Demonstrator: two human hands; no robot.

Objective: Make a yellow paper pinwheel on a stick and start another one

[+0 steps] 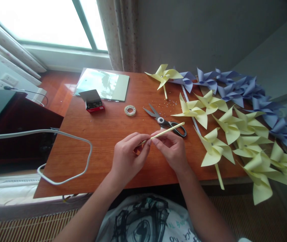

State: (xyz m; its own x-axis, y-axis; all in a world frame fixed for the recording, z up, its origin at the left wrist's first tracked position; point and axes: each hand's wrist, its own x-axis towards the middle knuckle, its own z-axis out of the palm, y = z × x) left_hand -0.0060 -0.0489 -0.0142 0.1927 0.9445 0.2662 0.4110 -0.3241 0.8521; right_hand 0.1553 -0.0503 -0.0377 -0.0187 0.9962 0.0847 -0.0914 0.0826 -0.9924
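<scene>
both hands (148, 151) pinch stick (167, 132) (pin box (93, 101) open)

Two bare forearms reach up from the bottom edge and converge at centre. The left hand (127, 158) is curled, thumb and forefinger pinched together at their tips, palm turned inward. The right hand (171, 148) meets it fingertip to fingertip, fingers bent and pinched too, wrist angled slightly outward, knuckles facing up
</scene>
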